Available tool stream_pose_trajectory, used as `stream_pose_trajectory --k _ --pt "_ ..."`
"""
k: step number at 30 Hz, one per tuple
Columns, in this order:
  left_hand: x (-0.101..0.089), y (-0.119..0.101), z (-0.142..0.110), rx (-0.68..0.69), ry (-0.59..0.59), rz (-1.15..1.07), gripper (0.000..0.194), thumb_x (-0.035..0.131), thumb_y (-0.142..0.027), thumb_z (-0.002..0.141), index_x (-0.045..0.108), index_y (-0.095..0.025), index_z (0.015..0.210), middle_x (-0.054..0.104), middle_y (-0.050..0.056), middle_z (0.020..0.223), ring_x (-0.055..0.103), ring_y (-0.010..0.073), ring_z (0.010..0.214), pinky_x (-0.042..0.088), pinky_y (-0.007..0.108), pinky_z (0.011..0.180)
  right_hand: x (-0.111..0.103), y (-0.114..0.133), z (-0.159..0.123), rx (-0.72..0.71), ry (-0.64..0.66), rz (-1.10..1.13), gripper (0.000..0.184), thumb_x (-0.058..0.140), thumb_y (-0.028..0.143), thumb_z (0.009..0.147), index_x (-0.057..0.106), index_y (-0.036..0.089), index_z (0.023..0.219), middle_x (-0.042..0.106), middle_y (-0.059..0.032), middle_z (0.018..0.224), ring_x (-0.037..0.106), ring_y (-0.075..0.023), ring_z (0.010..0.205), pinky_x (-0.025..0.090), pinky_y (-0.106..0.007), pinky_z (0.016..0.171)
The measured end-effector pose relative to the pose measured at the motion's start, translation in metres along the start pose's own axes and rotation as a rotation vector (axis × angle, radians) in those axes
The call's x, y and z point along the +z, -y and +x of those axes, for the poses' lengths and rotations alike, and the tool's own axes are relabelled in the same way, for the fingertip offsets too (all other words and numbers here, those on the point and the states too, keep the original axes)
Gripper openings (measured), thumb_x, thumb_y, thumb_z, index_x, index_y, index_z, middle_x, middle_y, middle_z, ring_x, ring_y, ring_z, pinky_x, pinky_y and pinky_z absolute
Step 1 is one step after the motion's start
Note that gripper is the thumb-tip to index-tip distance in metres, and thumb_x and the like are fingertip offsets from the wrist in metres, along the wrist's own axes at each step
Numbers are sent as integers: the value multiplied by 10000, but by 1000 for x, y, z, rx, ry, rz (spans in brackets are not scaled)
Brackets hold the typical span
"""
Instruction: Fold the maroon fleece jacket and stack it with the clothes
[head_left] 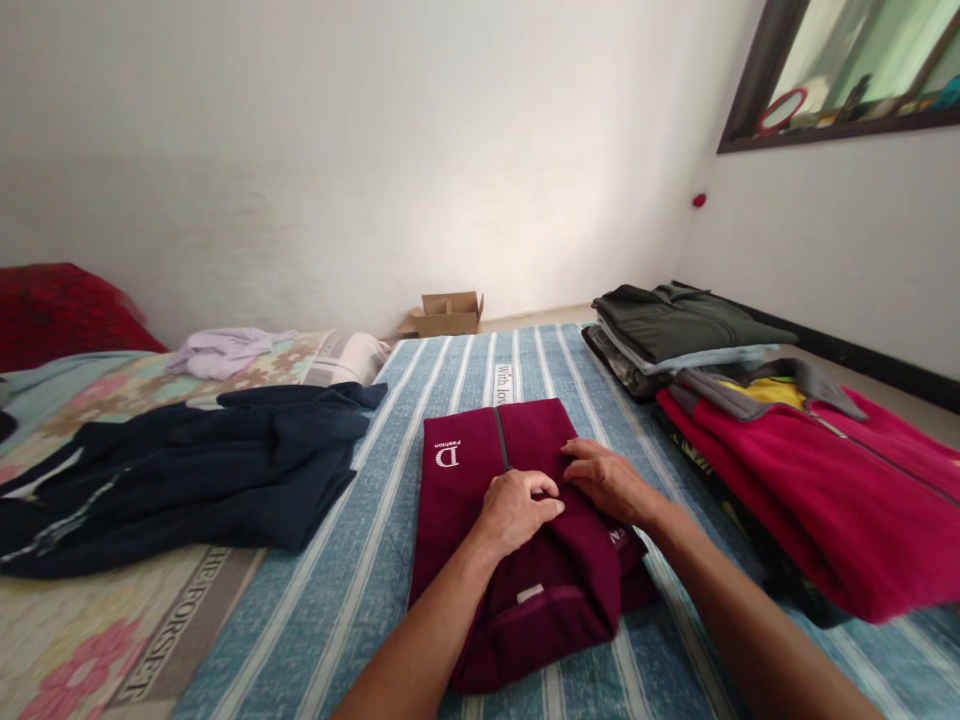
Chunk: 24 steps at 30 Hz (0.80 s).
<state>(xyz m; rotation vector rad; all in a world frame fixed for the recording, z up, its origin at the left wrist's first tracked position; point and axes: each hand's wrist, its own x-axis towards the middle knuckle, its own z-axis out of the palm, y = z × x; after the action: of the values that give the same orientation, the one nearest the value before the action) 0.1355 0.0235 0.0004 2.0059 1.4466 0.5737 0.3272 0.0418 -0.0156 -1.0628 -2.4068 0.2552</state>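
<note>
Left hand [517, 512] and right hand [609, 482] clench the maroon sweatshirt [540, 625]; slack fingers [576, 450] could let it spring open at 12 o'clock.

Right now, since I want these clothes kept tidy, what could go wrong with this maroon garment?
The maroon zip-up garment is bunched under your left hand and right hand, so its folds might spring loose if they lift away. It rests on a soft blue striped bedcover, so it may slide. The red fleece jacket with a grey collar lies close on the right, where a wide arm movement could disturb it.
</note>
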Motion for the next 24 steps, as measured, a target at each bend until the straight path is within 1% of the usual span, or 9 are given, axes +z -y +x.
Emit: stream_pose_trajectory --k 3,6,9,12,14,17,21,24 --pt "-1 -1 0 -12 3 -6 182 640 -278 658 728 -227 808 703 -12 766 615 165 729 416 243 687 1 -1 -2 74 -80 49 278 395 160 889 645 182 768 613 -86 1099 547 -179 1067 437 -305 901" --pt "-2 -2 0 -6 0 -15 159 640 -267 660 724 -225 788 701 -15 759 616 164 733 415 240 692 -4 -2 -9 161 -152 88 246 401 179 893 605 195 757 611 -69 1089 570 -160 1009 444 -287 872" --pt "-2 -2 0 1 -2 -23 149 637 -269 662 717 -218 777 699 -14 756 613 160 724 414 236 685 -11 -4 -22 253 -235 108 200 433 201 873 594 199 754 614 -75 1082 577 -178 998 446 -310 861" --pt "-1 0 0 6 2 -35 148 631 -278 667 710 -209 772 694 -12 744 608 159 709 413 235 670 -17 -4 -38 332 -289 194 186 446 218 861 594 199 751 628 -79 1042 587 -193 989 442 -334 870" --pt "-1 1 0 16 5 -51 148 627 -282 670 705 -203 768 689 -12 737 607 158 705 413 232 656 -20 -1 -48 366 -284 270 187 455 235 857 596 199 739 631 -76 1038 594 -194 985 437 -339 878" --pt "-1 1 1 27 6 -63 152 628 -285 669 701 -193 766 683 -10 721 602 154 680 410 232 636 -22 4 -56 397 -225 349 188 478 257 848 608 197 726 620 -74 1083 590 -199 1009 429 -342 889" --pt "-1 0 1 36 5 -85 158 620 -275 668 699 -180 766 681 -3 712 602 156 671 411 233 622 -22 11 -56 417 -160 378 201 492 270 845 633 197 722 605 -75 1126 572 -207 1054 422 -349 905" --pt "-1 0 0 47 12 -124 159 609 -264 672 699 -175 768 688 4 732 611 162 693 421 234 634 -18 14 -52 398 -111 347 166 522 262 827 665 205 766 591 -80 1160 551 -216 1090 407 -361 935"
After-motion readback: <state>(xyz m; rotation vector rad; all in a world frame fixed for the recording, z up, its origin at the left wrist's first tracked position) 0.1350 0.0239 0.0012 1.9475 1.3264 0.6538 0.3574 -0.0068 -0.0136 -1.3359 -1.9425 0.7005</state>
